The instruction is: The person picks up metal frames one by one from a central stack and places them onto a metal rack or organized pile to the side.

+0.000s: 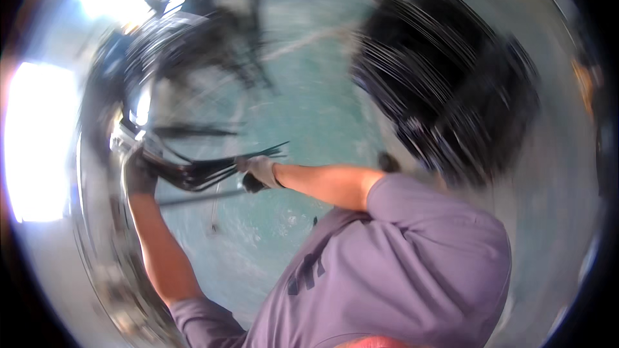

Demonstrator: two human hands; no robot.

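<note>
A bundle of long, thin black strips [193,177] sags between my two gloved hands, its loose ends fanning out past the right one. My right hand [261,171], in a pale glove with a dark part, is closed round the bundle near those ends. At the far left, my left hand [138,171] wears a grey glove and is closed on the bundle's other end. That hand's fingers are partly hidden and smeared by motion. Whether the strips are cables or rubber profiles, I cannot tell.
A big stack of black strips [438,84] stands at the right, blurred. More dark strips [193,45] hang or lie at the upper left beside blurred equipment. Below is a green floor [309,109]. Bright light [42,142] glares at the left edge.
</note>
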